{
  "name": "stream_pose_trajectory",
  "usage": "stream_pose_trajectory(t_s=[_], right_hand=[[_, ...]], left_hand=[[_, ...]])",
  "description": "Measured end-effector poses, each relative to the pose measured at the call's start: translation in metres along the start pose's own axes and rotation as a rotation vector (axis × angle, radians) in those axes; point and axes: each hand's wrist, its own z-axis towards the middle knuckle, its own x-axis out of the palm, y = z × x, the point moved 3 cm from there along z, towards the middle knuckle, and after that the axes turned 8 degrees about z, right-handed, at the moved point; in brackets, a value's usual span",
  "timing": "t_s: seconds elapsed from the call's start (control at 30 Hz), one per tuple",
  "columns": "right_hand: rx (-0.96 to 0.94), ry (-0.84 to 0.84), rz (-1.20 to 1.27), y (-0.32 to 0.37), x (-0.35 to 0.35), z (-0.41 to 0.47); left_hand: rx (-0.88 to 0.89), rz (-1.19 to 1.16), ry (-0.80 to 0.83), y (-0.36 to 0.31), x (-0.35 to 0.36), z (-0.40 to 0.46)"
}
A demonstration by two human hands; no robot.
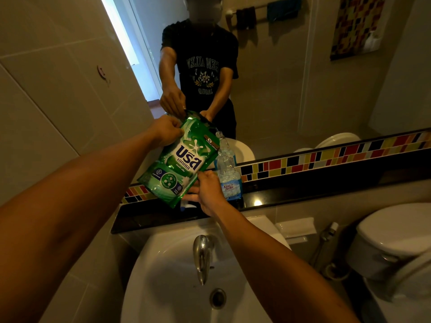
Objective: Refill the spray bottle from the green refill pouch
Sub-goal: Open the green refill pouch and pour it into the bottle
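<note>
The green refill pouch (180, 159) is held tilted above the black ledge, its top corner spout turned down to the right. My left hand (166, 131) grips its upper left edge. My right hand (206, 191) grips its lower right corner. A clear bottle with a blue label (229, 180) stands on the ledge just right of the pouch, its cap off and its neck under the spout. A thin stream of liquid appears to run from the spout into the bottle neck. A white and blue part (187, 206), perhaps the sprayer head, lies on the ledge below the pouch, mostly hidden.
A black ledge (303, 194) runs under a mirror with a coloured tile strip. The white sink (163, 276) with a chrome tap (202, 255) sits directly below my arms. A toilet (396, 241) stands at the right. The mirror reflects a person.
</note>
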Motion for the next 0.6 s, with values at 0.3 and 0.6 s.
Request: stream_pose_trajectory(t_s=[0.3,0.6], right_hand=[[-0.004,0.011,-0.017,0.0020,0.0009,-0.0015],[-0.009,0.011,-0.001,0.0041,0.0004,-0.0035]], left_hand=[[0.004,0.006,-0.006,-0.0008,0.0011,0.0002],[0.003,0.007,-0.014,-0.0007,0.0022,0.0024]])
